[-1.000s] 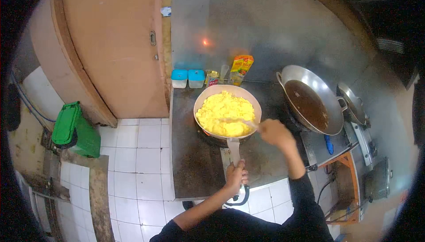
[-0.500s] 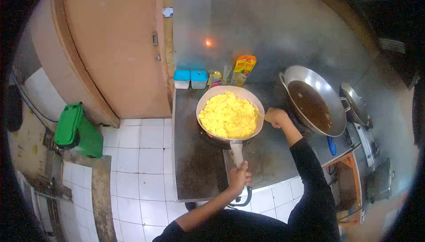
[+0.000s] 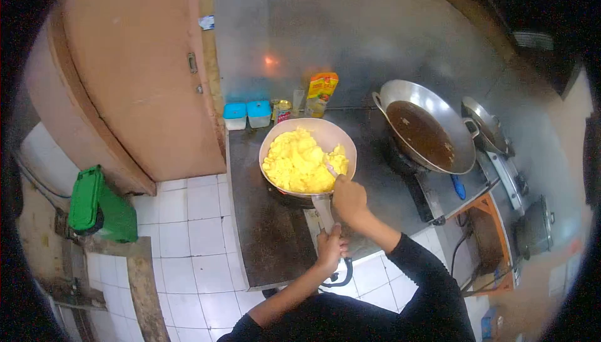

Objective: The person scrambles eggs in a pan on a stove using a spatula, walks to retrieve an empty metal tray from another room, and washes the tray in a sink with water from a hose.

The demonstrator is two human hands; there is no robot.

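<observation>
L hand [image 3: 332, 249] fingers clenched round the pan handle [image 3: 322, 207], toward its near end; R hand [image 3: 349, 199] fingers closed on a stirring tool [image 3: 330, 167], prob. a spatula, its visible part slanting over the near-R rim into the food; R hand is just above the handle, close to the rim.

Pan [image 3: 343, 138] is on the L part of the dark table [image 3: 266, 242], prob. over a burner, handle pointing back at the person; yellow food [image 3: 294, 160], looks like scrambled egg, heaped mostly L & centre, bare pan showing at the far R.

Handling, my guess: pan fairly heavy w/ that load & front-heavy on one long handle; best hold is a full fist on the handle, well back from the hot rim; pan wall stiff, no give; food soft, moist, slippery, breaks easily, so a flat edge slid under it beats a pinch; tool light & stiff, hold high on the shaft, away from heat.

Further out: wok [image 3: 400, 90] w/ brown liquid to the R of the pan; blue-lidded tubs [image 3: 246, 110], a small can [image 3: 283, 110] & a yellow-orange pouch [image 3: 322, 91] behind it.

Hard to see: tool's tip buried in food, its grip covered by the R hand; burner mostly under the pan, flame can't tell; R thumb unclear; handle's end partly behind L fingers; pouch print too small to read; frame corners black, cut off.
</observation>
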